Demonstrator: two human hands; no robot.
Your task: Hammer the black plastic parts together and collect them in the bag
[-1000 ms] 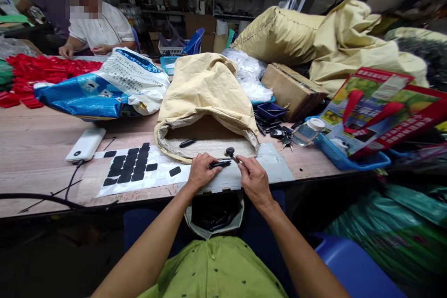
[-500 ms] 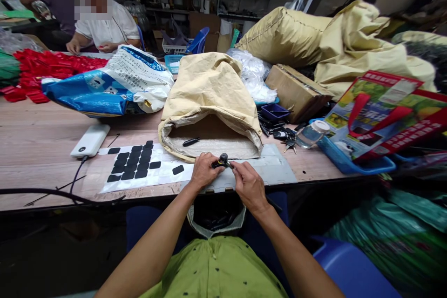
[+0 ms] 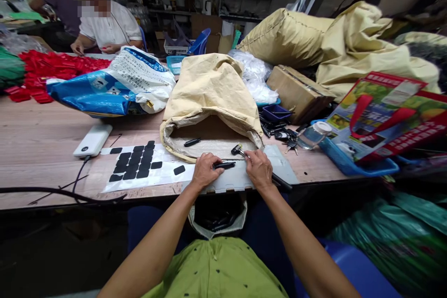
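Note:
My left hand is closed on a slim black pen-like piece that points right, low over a grey board. A small hammer is in my right hand; its head points up and left, and its black handle sticks out below the hand. Behind both hands lies a cream sack, its mouth facing me. Another black pen-like piece rests in that mouth. Below the table edge, an open bag on my lap contains several dark pieces.
To the left are a white sheet with black patches, a white power bank and a cable. At right stand a jar, keys and a blue tray. Two people sit at the back left, beside a red pile.
My hands have moved apart. The hammer, earlier at the black piece between my hands, has shifted right with my right hand, and its head now points away.

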